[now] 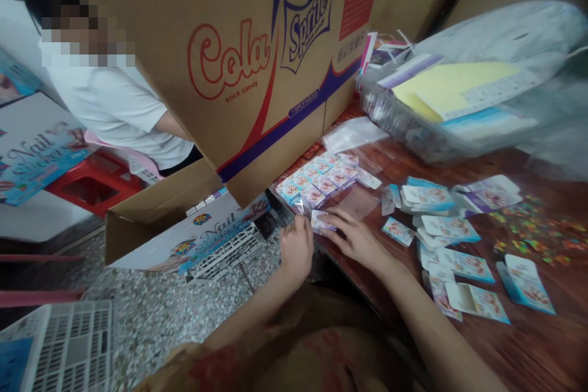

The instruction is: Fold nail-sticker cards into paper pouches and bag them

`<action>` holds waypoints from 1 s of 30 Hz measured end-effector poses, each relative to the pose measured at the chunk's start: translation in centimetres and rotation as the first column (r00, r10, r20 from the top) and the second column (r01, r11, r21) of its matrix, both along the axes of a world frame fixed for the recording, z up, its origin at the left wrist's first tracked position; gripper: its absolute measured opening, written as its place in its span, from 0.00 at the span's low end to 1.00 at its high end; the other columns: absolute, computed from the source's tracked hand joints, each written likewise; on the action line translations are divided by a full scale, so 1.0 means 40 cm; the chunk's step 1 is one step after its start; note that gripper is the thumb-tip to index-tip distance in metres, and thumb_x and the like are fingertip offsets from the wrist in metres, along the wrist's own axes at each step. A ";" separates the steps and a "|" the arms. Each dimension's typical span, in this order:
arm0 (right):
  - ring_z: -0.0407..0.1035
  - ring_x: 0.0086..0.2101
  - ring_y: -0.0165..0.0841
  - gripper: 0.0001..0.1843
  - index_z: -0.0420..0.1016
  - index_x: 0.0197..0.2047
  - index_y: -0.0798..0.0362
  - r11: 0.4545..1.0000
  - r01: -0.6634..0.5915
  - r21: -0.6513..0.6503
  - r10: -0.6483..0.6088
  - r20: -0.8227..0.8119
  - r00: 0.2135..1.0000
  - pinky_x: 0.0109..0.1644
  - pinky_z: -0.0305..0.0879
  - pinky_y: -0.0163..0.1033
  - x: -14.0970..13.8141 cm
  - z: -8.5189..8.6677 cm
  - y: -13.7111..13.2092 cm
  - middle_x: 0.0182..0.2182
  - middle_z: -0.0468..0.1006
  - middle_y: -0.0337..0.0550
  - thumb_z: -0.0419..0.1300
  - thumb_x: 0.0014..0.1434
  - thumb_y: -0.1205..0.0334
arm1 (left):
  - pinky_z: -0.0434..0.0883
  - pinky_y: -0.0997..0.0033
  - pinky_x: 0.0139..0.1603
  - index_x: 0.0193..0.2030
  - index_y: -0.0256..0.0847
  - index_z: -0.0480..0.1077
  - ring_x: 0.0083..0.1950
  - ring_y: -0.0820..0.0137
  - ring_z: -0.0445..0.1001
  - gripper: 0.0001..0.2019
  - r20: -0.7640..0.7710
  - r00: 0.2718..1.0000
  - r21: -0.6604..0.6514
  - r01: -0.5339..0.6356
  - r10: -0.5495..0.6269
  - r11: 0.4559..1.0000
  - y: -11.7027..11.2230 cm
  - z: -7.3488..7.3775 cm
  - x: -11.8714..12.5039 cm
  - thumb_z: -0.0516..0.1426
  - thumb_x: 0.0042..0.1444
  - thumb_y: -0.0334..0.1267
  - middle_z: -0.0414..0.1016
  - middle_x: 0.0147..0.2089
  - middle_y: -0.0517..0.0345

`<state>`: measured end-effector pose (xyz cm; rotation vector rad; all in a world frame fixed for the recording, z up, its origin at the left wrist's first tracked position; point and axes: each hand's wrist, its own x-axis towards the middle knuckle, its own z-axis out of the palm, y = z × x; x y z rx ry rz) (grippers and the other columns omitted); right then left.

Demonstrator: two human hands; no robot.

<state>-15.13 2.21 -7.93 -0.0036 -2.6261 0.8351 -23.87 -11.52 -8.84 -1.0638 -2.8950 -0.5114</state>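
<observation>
right hand (354, 236) palm-down, fingers (339, 221) apart

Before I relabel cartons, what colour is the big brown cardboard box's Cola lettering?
The outlined Cola lettering is red, clearest in the head view.

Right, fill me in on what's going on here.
A person is handling small printed boxes at a table. The right hand holds one box by the table's edge; the left hand, close beside it, seems to pinch a small clear piece. Just beyond, more boxes sit in close rows, while loose boxes, some with open flaps, lie scattered to the right. Behind the Cola carton, a co-worker is partly hidden.
</observation>
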 end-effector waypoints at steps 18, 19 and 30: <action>0.71 0.42 0.42 0.17 0.72 0.53 0.53 0.957 0.212 0.201 -0.229 0.068 0.971 0.46 0.72 0.48 -0.038 -0.015 -0.054 0.44 0.70 0.52 0.50 0.65 0.59 | 0.63 0.65 0.42 0.36 0.38 0.68 0.34 0.63 0.76 0.10 -0.124 0.992 0.031 0.019 -0.015 0.999 -0.009 -0.018 -0.009 0.47 0.64 0.34 0.77 0.28 0.51; 0.71 0.43 0.43 0.17 0.72 0.53 0.54 0.944 0.250 0.215 -0.270 0.068 0.960 0.46 0.71 0.49 -0.041 -0.017 -0.062 0.43 0.70 0.53 0.50 0.65 0.59 | 0.63 0.65 0.42 0.35 0.38 0.68 0.34 0.63 0.76 0.10 -0.126 0.992 0.038 0.020 -0.015 0.999 -0.009 -0.017 -0.009 0.48 0.64 0.34 0.77 0.28 0.51; 0.71 0.46 0.41 0.28 0.62 0.63 0.45 0.994 0.109 0.004 -0.108 0.114 0.988 0.49 0.70 0.49 -0.001 -0.021 -0.019 0.48 0.70 0.50 0.57 0.59 0.66 | 0.65 0.65 0.42 0.40 0.38 0.67 0.40 0.60 0.76 0.11 0.038 0.999 0.095 -0.015 0.012 0.995 -0.031 -0.025 0.016 0.49 0.63 0.42 0.79 0.36 0.49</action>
